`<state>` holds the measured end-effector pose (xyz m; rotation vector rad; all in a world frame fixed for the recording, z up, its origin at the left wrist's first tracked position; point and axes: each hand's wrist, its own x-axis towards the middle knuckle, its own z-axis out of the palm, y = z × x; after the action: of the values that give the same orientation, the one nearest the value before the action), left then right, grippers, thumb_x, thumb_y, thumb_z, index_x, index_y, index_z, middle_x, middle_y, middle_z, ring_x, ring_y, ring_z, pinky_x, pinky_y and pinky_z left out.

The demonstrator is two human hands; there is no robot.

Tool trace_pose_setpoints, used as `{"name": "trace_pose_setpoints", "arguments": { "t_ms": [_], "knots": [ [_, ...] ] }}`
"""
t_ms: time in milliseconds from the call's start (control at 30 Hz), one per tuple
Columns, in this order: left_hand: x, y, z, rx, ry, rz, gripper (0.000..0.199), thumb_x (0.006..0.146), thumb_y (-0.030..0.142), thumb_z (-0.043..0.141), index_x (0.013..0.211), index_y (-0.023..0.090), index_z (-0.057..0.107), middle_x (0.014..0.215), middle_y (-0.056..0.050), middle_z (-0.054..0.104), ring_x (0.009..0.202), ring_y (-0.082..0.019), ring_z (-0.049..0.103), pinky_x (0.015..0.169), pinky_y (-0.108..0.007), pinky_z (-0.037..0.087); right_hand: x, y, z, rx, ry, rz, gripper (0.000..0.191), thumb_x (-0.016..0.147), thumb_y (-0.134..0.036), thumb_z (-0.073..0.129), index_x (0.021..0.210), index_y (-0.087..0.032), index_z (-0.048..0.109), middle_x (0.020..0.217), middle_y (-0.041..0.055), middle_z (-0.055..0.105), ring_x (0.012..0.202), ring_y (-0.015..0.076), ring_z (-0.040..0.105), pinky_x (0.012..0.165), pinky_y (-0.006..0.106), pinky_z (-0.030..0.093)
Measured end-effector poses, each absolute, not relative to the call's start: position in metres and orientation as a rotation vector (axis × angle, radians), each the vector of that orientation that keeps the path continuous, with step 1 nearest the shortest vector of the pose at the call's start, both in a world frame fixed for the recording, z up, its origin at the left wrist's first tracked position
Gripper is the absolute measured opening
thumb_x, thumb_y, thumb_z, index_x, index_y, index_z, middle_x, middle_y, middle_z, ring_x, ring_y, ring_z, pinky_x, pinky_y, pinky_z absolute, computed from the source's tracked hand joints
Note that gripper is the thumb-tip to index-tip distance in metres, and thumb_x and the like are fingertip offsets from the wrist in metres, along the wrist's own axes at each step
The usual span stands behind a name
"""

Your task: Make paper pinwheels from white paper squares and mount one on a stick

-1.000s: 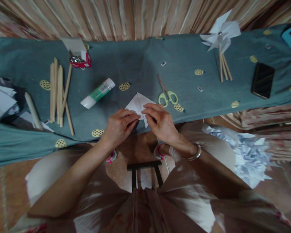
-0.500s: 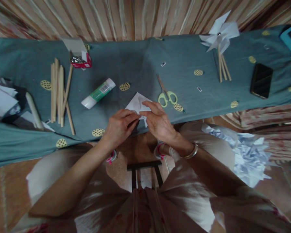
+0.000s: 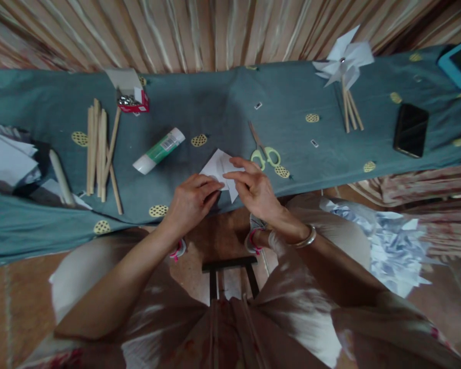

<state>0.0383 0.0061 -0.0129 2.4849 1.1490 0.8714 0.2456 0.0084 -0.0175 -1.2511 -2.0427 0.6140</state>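
A small piece of folded white paper [image 3: 217,163] lies at the table's front edge between my hands, with one pointed flap toward me. My left hand [image 3: 190,200] pinches its near left side between thumb and fingers. Over its right side is my right hand [image 3: 257,189], fingers apart and the tips at or just above the paper; exact contact is hard to see. Scissors with pale green handles [image 3: 264,154] lie just beyond my right hand. To the left, a green and white glue stick [image 3: 159,151] rests on the cloth.
Several wooden sticks [image 3: 100,148] lie at left near a red box of metal pins [image 3: 133,106]. White paper sheets [image 3: 7,159] sit far left. Paper pinwheels [image 3: 343,60] on sticks and a black phone [image 3: 411,129] are at right. Crumpled paper [image 3: 395,246] lies beside my right leg.
My right fingertips have lifted slightly and shifted right, away from my left fingers. The left hand keeps its pinch on the paper. The whole view has shifted a little.
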Motion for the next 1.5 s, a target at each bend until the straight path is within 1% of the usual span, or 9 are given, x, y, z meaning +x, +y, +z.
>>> {"name": "trace_pose_setpoints", "arguments": {
  "t_ms": [267, 400, 567, 667, 833, 1067, 1200, 1300, 1500],
  "knots": [
    [0.039, 0.006, -0.015, 2.48, 1.152, 0.871, 0.018, 0.094, 0.02, 0.059, 0.105, 0.016, 0.073, 0.097, -0.008, 0.073, 0.089, -0.019, 0.069, 0.081, -0.031, 0.057, 0.24, 0.002, -0.016, -1.247, -2.17, 0.547, 0.034, 0.092, -0.01, 0.043, 0.106, -0.019, 0.072, 0.139, 0.0123, 0.057, 0.128, 0.0279, 0.05, 0.108, 0.051, 0.046],
    [0.038, 0.006, -0.014, 2.462, 1.154, 0.864, 0.018, 0.094, 0.02, 0.059, 0.105, 0.017, 0.073, 0.097, -0.007, 0.073, 0.09, -0.019, 0.069, 0.082, -0.032, 0.057, 0.24, 0.003, -0.014, -1.256, -2.178, 0.55, 0.035, 0.092, -0.01, 0.042, 0.108, -0.022, 0.071, 0.14, 0.0107, 0.058, 0.129, 0.0274, 0.05, 0.108, 0.052, 0.046],
    [0.038, 0.006, -0.013, 2.477, 1.14, 0.895, 0.017, 0.094, 0.019, 0.059, 0.104, 0.017, 0.073, 0.097, -0.007, 0.072, 0.09, -0.018, 0.068, 0.082, -0.031, 0.057, 0.247, 0.013, -0.012, -1.35, -2.117, 0.428, 0.042, 0.094, -0.013, 0.04, 0.128, -0.02, 0.062, 0.14, 0.0129, 0.058, 0.13, 0.0283, 0.052, 0.112, 0.054, 0.043],
    [0.038, 0.006, -0.011, 2.505, 1.121, 0.892, 0.017, 0.095, 0.018, 0.058, 0.103, 0.016, 0.073, 0.097, -0.007, 0.072, 0.089, -0.018, 0.069, 0.081, -0.031, 0.057, 0.249, 0.017, -0.01, -1.388, -2.173, 0.365, 0.043, 0.095, -0.015, 0.039, 0.133, -0.016, 0.059, 0.138, 0.0159, 0.06, 0.128, 0.0294, 0.055, 0.111, 0.053, 0.043],
    [0.03, 0.009, -0.006, 2.549, 1.134, 0.866, 0.019, 0.097, 0.021, 0.055, 0.105, 0.018, 0.073, 0.1, -0.008, 0.073, 0.091, -0.019, 0.068, 0.084, -0.033, 0.057, 0.249, 0.017, 0.0, -1.402, -2.18, 0.37, 0.04, 0.097, -0.018, 0.038, 0.129, -0.014, 0.06, 0.133, 0.0159, 0.065, 0.122, 0.0276, 0.061, 0.11, 0.049, 0.046],
    [0.011, 0.021, 0.001, 2.62, 1.247, 0.906, 0.019, 0.096, 0.018, 0.054, 0.099, 0.019, 0.073, 0.104, -0.007, 0.073, 0.093, -0.02, 0.065, 0.082, -0.036, 0.057, 0.246, 0.009, 0.009, -1.426, -2.06, 0.563, 0.035, 0.096, -0.021, 0.044, 0.121, -0.014, 0.066, 0.124, 0.0138, 0.07, 0.105, 0.0228, 0.07, 0.098, 0.04, 0.056],
    [0.014, 0.014, 0.008, 2.627, 1.248, 0.904, 0.014, 0.095, 0.024, 0.058, 0.1, 0.021, 0.07, 0.107, -0.007, 0.071, 0.097, -0.021, 0.063, 0.085, -0.038, 0.056, 0.243, 0.008, 0.008, -1.391, -2.071, 0.589, 0.033, 0.095, -0.02, 0.045, 0.118, -0.013, 0.068, 0.119, 0.0138, 0.072, 0.109, 0.0236, 0.069, 0.099, 0.039, 0.055],
    [0.019, 0.004, 0.008, 2.692, 1.109, 0.849, 0.015, 0.093, 0.031, 0.063, 0.099, 0.019, 0.069, 0.101, -0.008, 0.071, 0.094, -0.022, 0.063, 0.081, -0.038, 0.056, 0.242, 0.008, 0.007, -1.387, -2.083, 0.574, 0.032, 0.094, -0.019, 0.045, 0.116, -0.014, 0.069, 0.119, 0.0129, 0.073, 0.109, 0.0233, 0.07, 0.099, 0.038, 0.055],
    [0.023, -0.006, 0.0, 2.745, 1.057, 0.709, 0.017, 0.094, 0.026, 0.062, 0.104, 0.015, 0.07, 0.101, -0.011, 0.071, 0.094, -0.024, 0.064, 0.081, -0.037, 0.056, 0.241, 0.007, 0.005, -1.366, -2.099, 0.531, 0.031, 0.094, -0.018, 0.044, 0.111, -0.016, 0.07, 0.115, 0.0108, 0.074, 0.107, 0.0225, 0.07, 0.097, 0.037, 0.055]
  ]
}}
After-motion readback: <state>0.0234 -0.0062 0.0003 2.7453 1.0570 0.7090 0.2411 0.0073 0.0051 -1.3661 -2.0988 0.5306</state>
